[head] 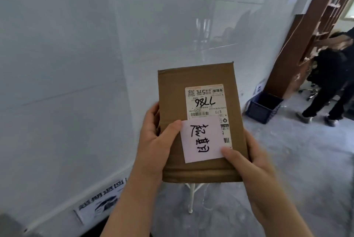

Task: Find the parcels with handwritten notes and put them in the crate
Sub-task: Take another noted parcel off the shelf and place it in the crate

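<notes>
L hand (155, 140), R hand (249, 162) grip parcel (172, 87) w/ note (203, 139) (label (206, 100) E73).

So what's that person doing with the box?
A person holds a brown parcel, left hand and right hand gripping its sides. A pink handwritten note lies on its front, partly over the printed label. The blue crate sits on the floor farther off; the parcel isn't in it yet.
</notes>
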Demonstrator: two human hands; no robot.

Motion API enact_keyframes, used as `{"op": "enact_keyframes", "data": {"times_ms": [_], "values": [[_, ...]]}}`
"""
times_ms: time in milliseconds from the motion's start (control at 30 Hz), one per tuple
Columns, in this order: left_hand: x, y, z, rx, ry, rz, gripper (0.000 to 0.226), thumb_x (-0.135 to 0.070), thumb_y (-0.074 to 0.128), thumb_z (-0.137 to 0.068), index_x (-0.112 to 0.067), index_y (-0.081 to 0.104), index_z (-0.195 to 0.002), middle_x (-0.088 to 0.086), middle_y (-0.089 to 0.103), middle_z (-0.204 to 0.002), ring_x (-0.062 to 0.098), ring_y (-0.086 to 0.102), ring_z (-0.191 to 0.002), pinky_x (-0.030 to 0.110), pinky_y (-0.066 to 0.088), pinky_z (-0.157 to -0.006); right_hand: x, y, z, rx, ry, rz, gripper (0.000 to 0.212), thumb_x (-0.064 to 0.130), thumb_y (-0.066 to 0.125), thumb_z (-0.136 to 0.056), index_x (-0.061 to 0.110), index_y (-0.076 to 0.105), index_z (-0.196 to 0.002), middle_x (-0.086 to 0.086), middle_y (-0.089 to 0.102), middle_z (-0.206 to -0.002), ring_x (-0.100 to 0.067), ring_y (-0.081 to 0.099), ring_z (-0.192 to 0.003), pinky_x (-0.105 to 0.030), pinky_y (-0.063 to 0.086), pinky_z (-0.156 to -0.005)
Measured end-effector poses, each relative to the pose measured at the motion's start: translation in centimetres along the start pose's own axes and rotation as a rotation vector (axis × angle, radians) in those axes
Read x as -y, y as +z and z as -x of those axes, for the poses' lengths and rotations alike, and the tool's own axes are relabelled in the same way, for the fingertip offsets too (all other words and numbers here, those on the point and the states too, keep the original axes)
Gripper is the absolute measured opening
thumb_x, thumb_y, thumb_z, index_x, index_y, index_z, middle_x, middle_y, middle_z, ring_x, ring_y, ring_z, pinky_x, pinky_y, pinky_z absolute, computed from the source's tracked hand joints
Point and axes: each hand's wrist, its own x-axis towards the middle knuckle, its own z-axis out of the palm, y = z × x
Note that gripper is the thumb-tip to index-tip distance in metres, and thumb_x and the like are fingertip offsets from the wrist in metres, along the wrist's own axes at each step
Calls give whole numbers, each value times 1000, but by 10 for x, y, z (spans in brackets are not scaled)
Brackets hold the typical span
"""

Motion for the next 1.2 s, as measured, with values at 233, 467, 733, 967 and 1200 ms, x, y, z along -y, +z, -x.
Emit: {"op": "enact_keyframes", "data": {"times_ms": [233, 467, 733, 967, 1200], "values": [[22, -97, 3, -190, -49, 24, 51, -13, 69, -89, -35, 52, -132, -5, 71, -121, 18, 74, -99, 33, 62, -72, -38, 86, -10, 146, 128, 6, 57, 28, 75, -78, 39, 57, -131, 9, 75, -113, -11, 72, -103, -26, 54, -81], [50, -199, 8, -293, -162, -25, 48, -17, 70, -89, -38, 51, -128, -11, 69, -121, 9, 71, -102, 27, 61, -75, -82, 176, -4, 190, 287, 23, 48, 23, 75, -83, 37, 61, -126, 8, 76, -112, -11, 72, -102, -27, 53, -80], [75, -289, 19, -314, -296, -58, 51, -20, 70, -90, -38, 48, -132, -15, 65, -126, 10, 68, -110, 38, 60, -88, -135, 245, 14, 238, 439, 85, 46, 32, 75, -84, 44, 58, -125, 13, 74, -114, -9, 70, -104, -30, 52, -80], [119, -324, 35, -405, -374, -79, 54, -20, 72, -88, -38, 47, -133, -17, 63, -128, 9, 65, -114, 37, 59, -92, -189, 268, 15, 294, 545, 148, 49, 35, 76, -83, 40, 57, -128, 11, 74, -114, -10, 71, -102, -30, 54, -79], [185, -343, 54, -547, -475, -69, 52, -23, 74, -87, -50, 46, -120, -15, 62, -127, 7, 62, -116, 32, 57, -91, -259, 273, 3, 420, 643, 231, 50, 33, 77, -83, 38, 57, -129, 8, 74, -115, -15, 71, -104, -39, 56, -88]]}}
